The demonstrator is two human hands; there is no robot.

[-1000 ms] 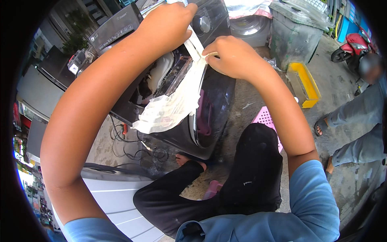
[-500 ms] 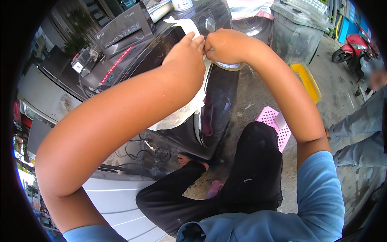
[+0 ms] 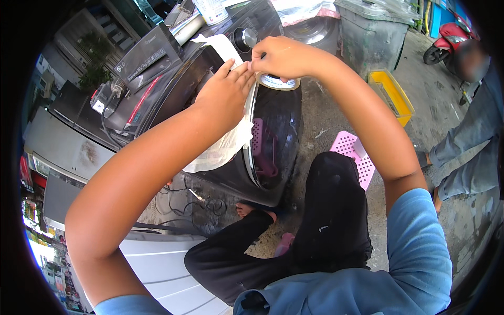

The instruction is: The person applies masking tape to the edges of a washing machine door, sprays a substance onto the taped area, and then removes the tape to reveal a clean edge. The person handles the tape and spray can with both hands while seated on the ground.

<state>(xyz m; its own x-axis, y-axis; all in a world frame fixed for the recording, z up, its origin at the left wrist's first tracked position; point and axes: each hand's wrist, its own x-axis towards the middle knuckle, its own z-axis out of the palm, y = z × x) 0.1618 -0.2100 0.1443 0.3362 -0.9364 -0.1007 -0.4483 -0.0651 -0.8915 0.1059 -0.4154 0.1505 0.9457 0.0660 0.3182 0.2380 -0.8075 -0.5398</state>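
A dark glossy washing machine [image 3: 284, 121] stands in front of me, with a pale sheet of masking paper [image 3: 223, 148] along its curved rim. My left hand [image 3: 226, 86] lies with fingers stretched out over the paper, pressing near the rim. Fingertips of my right hand [image 3: 281, 56] are curled closed beside it, almost touching the left fingers. Under the right palm shows part of a tape roll [image 3: 281, 82], which this hand grips; the rest is hidden. A round silver knob [image 3: 244, 38] sits just beyond both hands.
At far left are a dark panel [image 3: 148, 56] and a grey box with a cable [image 3: 105, 97]. A white can [image 3: 211, 10] stands behind. To the right are a grey bin [image 3: 371, 39], yellow tub [image 3: 391, 97], pink perforated stool [image 3: 344, 144], red motorbike [image 3: 454, 39] and a person's legs [image 3: 467, 157].
The whole view has shifted, so the washing machine sits further left. My right fingers have lifted and rearranged at the rim, and more of the tape roll shows beneath them.
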